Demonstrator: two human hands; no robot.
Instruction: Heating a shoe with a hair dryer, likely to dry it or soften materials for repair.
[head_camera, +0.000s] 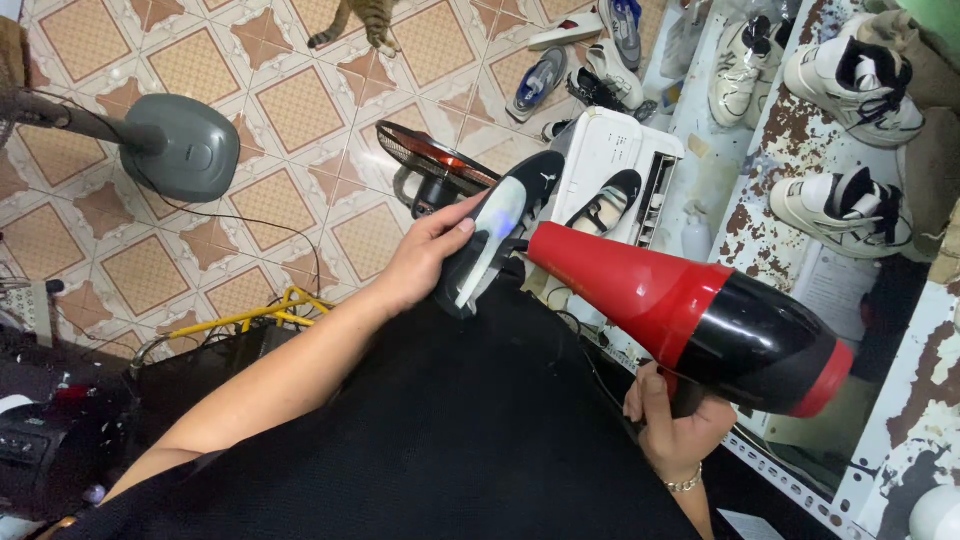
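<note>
Head view: left hand (425, 255) held black shoe (500, 225) at centre, fingers wrapped around its side. Right hand (675, 425) gripped handle of red-black hair dryer (700, 320), nozzle just beside shoe. Small fan (430, 165) stood on tiled floor (290, 110) behind.

tiled floor (300, 110) | fan base (185, 147); loose shoes (540, 80); cat (365, 20)

1. A small shoe-cleaning or repair workshop in a home: white sneakers (852, 75) line a rusty, paint-chipped white metal shelf (785, 135).
2. Loose shoes (540, 80) lie on the patterned beige tile floor (290, 110).
</note>
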